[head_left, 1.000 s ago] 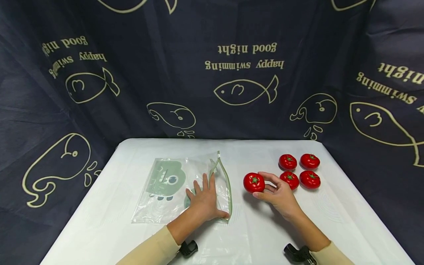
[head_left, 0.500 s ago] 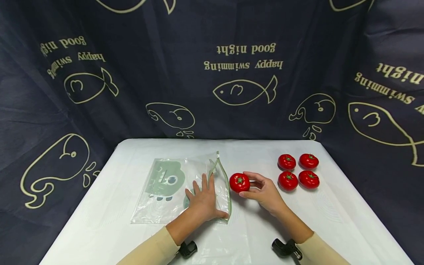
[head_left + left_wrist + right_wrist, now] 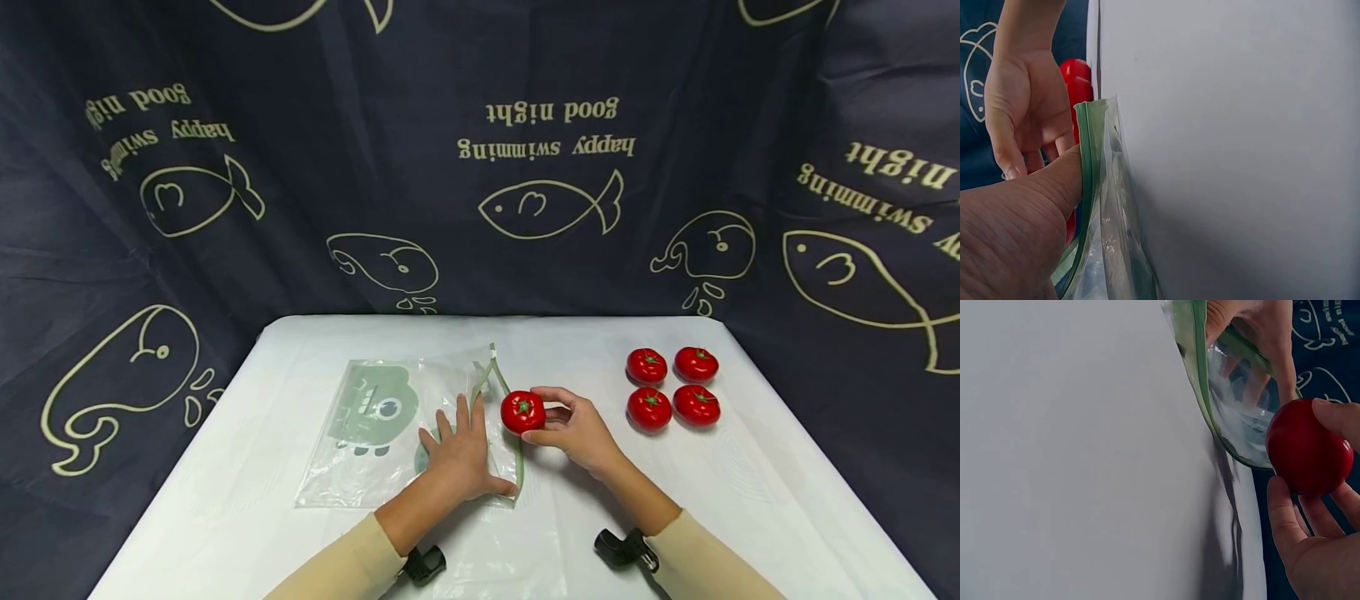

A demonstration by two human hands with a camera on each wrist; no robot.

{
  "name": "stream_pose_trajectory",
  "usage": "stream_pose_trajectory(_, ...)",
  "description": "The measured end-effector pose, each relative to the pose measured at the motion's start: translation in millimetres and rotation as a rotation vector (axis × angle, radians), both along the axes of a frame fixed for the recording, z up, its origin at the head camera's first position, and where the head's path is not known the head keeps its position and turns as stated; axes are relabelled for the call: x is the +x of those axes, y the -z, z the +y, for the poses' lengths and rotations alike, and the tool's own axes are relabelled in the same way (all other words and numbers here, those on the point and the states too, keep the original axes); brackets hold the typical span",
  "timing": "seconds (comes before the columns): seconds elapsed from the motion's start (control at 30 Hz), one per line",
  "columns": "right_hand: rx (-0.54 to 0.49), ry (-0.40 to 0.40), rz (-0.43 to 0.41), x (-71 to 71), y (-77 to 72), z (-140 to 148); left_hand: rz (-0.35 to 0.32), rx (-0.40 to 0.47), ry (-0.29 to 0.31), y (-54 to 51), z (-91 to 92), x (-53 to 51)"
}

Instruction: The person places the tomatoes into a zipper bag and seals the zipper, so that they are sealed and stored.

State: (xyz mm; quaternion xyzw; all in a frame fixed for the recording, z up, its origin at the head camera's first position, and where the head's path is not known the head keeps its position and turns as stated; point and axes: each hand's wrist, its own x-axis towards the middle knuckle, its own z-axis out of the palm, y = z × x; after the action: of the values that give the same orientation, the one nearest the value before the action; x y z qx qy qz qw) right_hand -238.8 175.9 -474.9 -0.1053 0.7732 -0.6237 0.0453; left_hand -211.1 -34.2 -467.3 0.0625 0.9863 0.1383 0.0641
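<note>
In the head view a clear zip bag (image 3: 322, 483) with a green creature print lies flat, its green-edged mouth (image 3: 519, 467) facing right and spread apart. My left hand (image 3: 461, 458) rests at that mouth, fingers straight and splayed, thumb against the near edge. The left wrist view shows the thumb (image 3: 1054, 178) touching the green strip. My right hand (image 3: 581, 433) holds a red tomato (image 3: 522, 412) between thumb and fingers at the bag's mouth. In the right wrist view the tomato (image 3: 1309, 447) is beside the opening, overlapping its far rim; contact cannot be told.
Several more red tomatoes (image 3: 649, 408) sit grouped at the right rear of the white table (image 3: 757, 517). A dark curtain (image 3: 555, 275) with fish drawings hangs behind the table. Black wrist devices (image 3: 622, 550) are on both arms.
My right hand has carried the tomato leftward, from beside the other tomatoes to the bag's mouth. The left hand and bag have stayed in place.
</note>
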Motion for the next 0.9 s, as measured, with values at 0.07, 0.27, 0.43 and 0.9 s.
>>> stream_pose_trajectory(0.07,0.011,0.01,0.0,-2.3,0.2,-3.3,-0.002,0.004,0.0,-0.1,-0.3,0.3)
stream_pose_trajectory(0.27,0.047,0.024,0.018,-9.4,2.2,-12.3,-0.011,0.011,-0.001,0.0,-0.7,0.3)
stream_pose_trajectory(0.43,0.05,0.057,0.006,-16.4,4.7,-20.5,-0.018,0.018,-0.004,1.5,-0.5,-0.3)
stream_pose_trajectory(0.9,0.136,0.142,0.058,-31.2,9.5,-39.6,-0.008,0.033,-0.014,2.8,0.0,-2.1)
